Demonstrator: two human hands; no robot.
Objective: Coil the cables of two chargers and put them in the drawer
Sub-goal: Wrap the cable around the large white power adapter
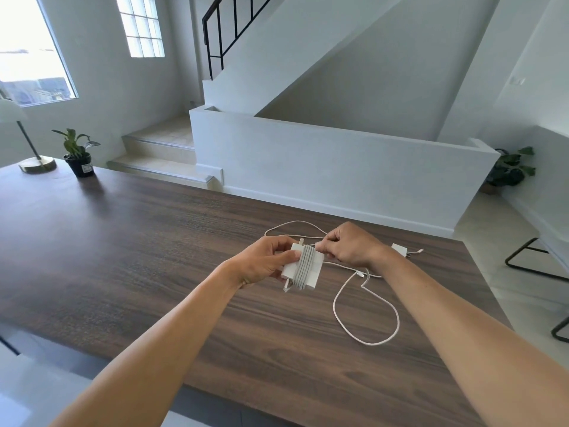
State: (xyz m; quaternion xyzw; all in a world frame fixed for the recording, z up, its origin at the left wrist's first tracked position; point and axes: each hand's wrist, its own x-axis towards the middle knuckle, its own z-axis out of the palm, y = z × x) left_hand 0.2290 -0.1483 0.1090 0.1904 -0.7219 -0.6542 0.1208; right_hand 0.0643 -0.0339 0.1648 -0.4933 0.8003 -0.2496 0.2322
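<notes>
My left hand grips a white square charger just above the wooden table. Several turns of its grey cable are wound tightly around the block. My right hand pinches that cable at the charger's upper right edge. A second, smaller white charger lies on the table behind my right wrist, partly hidden. Its loose white cable sprawls in a big loop to the right and another loop beyond my hands. No drawer is in view.
A potted plant and a lamp with a brass base stand at the table's far left corner. Black metal chair legs are on the floor to the right. Stairs and a low white wall lie beyond the table.
</notes>
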